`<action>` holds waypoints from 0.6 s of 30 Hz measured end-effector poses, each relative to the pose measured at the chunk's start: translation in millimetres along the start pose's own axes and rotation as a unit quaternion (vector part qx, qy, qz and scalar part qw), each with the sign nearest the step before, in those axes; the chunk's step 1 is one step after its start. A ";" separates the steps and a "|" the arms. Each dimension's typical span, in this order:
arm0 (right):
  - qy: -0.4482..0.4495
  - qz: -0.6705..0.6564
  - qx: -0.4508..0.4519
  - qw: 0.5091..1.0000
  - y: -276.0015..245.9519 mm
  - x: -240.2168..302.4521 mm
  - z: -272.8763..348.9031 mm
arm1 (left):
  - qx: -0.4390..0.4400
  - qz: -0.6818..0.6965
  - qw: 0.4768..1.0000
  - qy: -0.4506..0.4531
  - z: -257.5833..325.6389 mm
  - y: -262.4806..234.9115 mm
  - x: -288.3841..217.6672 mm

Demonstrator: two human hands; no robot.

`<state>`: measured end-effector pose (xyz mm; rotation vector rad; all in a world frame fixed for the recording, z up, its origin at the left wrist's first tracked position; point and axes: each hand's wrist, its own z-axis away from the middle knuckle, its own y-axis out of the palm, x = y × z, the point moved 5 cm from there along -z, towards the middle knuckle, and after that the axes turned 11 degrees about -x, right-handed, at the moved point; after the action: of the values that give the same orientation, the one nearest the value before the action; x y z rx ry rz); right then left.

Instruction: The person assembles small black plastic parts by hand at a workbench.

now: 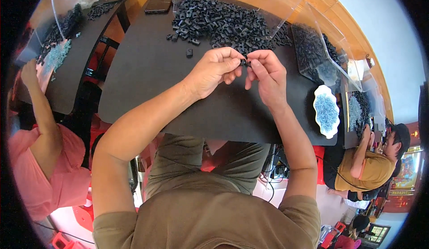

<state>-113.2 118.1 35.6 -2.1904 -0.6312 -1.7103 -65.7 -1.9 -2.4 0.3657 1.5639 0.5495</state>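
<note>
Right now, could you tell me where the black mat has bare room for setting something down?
The mat is bare along its left side and near edge, from the pile down to the person's lap. A narrower free strip lies between the right hand and the white dish. The far edge is crowded: the pile, strays, a phone and clear trays.

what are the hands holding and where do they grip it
Left hand and right hand pinch one small black part between fingertips, each at one end.

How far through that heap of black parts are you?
Done: cannot tell; no finished batch is clearly separate. In hand: left hand and right hand pinch one small black plastic piece. Left: the big heap of black plastic pieces on the black table.
</note>
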 end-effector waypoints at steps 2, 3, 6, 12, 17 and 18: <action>-0.005 -0.036 -0.013 0.999 -2.9 -1.5 -0.7 | -0.002 -0.024 1.000 0.008 0.9 1.2 -1.7; 0.000 -0.058 0.011 0.998 -5.2 -5.0 -2.3 | -0.002 -0.023 1.000 0.008 0.8 1.3 -1.3; 0.014 -0.089 0.036 0.995 -5.1 -8.7 -2.8 | -0.009 -0.037 0.999 0.017 0.2 1.5 -0.4; 0.049 -0.131 0.040 0.989 -3.9 -12.1 -3.2 | -0.016 -0.025 0.999 0.025 0.4 2.0 -1.4; 0.045 -0.137 0.030 0.989 -2.9 -11.3 -3.1 | -0.008 -0.019 1.000 0.019 2.0 3.4 -3.2; 0.041 -0.137 0.034 0.989 -3.0 -11.5 -3.1 | -0.008 -0.019 1.000 0.018 1.7 3.6 -2.6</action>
<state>-119.6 117.4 25.1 -2.0514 -0.9913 -1.8694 -64.2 -0.1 1.8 0.3140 1.5974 0.5415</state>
